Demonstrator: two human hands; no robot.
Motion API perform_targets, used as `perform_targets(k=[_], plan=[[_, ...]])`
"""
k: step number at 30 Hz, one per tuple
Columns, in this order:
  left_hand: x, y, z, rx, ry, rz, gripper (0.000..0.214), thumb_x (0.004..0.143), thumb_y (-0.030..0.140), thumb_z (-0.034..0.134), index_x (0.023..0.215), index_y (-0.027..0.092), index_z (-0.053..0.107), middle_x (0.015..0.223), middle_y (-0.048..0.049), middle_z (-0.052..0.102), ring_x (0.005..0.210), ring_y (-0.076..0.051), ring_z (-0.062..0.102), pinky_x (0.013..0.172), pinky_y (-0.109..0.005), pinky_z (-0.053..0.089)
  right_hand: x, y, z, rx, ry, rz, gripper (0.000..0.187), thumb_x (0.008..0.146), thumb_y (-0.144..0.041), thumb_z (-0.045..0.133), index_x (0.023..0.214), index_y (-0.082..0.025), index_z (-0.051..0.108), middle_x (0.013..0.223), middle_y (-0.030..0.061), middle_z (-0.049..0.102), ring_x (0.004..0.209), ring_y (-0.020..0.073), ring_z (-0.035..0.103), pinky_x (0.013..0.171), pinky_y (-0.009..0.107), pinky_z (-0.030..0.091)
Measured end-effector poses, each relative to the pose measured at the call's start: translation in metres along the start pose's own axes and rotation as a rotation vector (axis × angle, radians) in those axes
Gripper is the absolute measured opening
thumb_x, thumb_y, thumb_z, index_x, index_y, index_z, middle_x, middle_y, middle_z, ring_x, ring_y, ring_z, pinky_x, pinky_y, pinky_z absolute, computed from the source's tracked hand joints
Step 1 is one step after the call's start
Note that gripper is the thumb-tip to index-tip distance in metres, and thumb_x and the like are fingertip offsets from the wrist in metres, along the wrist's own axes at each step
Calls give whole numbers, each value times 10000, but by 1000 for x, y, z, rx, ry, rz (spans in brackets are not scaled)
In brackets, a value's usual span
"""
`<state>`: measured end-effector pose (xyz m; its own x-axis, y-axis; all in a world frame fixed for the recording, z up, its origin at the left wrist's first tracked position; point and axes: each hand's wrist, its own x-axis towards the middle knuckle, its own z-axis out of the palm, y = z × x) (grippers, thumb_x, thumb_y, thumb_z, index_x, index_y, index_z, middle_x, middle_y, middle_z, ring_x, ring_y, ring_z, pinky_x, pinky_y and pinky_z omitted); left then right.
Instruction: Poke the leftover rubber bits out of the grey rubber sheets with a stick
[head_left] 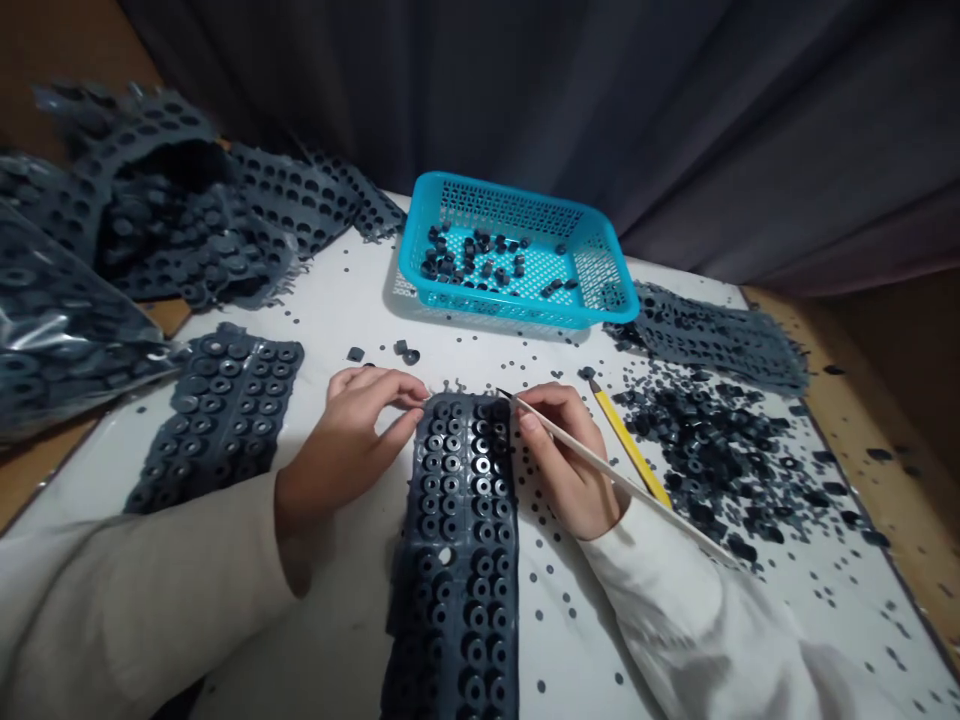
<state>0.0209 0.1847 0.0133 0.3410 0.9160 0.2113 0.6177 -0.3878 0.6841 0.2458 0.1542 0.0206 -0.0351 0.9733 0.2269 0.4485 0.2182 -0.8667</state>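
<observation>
The rubber sheet (459, 540) of rings lies lengthwise on the white table (337, 630) right in front of you, its far end at 12 o'clock between your hands. Your left hand (352, 445) pinches its far-left corner with thumb and fingers together, and your right hand (570, 470) is closed around a thin stick (637, 490) whose tip touches the far-right corner. Farther out, a yellow pencil (630, 450) and a heap of loose rings (705, 450) sit at 3 o'clock, a blue basket (487, 305) at 12, and another sheet (217, 420) at 9.
</observation>
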Motion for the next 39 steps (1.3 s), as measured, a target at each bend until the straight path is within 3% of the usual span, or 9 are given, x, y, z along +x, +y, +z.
perform_targets(k=[4,7,11,23,27,32,34,36,39], plan=[[-1,3,-3,-491,-25,-184,150,852,215,561,999,194,539,949,-43,623,902,-180,602,826,-328,452,-4,3,1,61,40,0,150,917,-324,505,1009,-213,545,865,31,600,799,174,579,691,295,458],[-1,3,-3,-898,-77,-361,209,827,238,615,1004,198,513,872,-17,603,767,-134,597,675,-235,471,-6,5,2,91,95,-3,159,923,-336,501,1017,-218,549,908,41,599,853,184,584,714,302,469],[2,1,-3,-1144,-119,-521,249,788,223,675,984,204,522,806,10,581,656,-88,561,548,-155,443,-6,7,2,129,129,24,169,924,-347,508,1035,-228,552,955,45,612,907,193,601,747,310,485],[4,0,-5,-1251,-149,-583,225,809,173,672,1000,200,555,849,3,610,681,-81,602,581,-140,512,-4,6,5,257,39,71,241,961,-383,422,1121,-233,521,850,33,708,837,188,681,795,351,531],[5,1,-6,-1249,-169,-581,225,805,180,672,990,200,546,842,4,614,683,-95,608,574,-159,521,-1,-1,0,146,21,-6,233,979,-350,369,1091,-238,539,925,55,730,887,201,695,814,369,528],[5,4,-9,-1246,-187,-551,244,790,196,694,978,198,539,815,9,613,674,-103,608,553,-168,524,17,-21,-2,16,-218,-199,50,911,-247,482,950,-215,486,1277,119,584,1204,236,533,961,431,431],[5,7,-13,-1235,-193,-550,245,789,202,700,975,199,541,812,11,613,668,-100,606,548,-162,517,30,-26,-1,51,-344,-194,97,869,-199,522,870,-215,426,1172,115,625,1122,229,570,920,425,447],[4,11,-17,-1216,-200,-547,250,794,216,699,993,205,547,832,9,618,684,-103,609,557,-163,511,46,-31,0,126,-473,-159,162,836,-155,529,813,-219,382,943,60,653,899,193,619,808,380,486],[-3,16,-21,-1202,-247,-517,323,806,281,693,1089,224,549,1013,-35,635,865,-154,631,680,-221,530,73,-38,-7,233,-546,-157,259,796,-119,563,748,-220,330,797,-2,596,753,142,580,738,327,485]])
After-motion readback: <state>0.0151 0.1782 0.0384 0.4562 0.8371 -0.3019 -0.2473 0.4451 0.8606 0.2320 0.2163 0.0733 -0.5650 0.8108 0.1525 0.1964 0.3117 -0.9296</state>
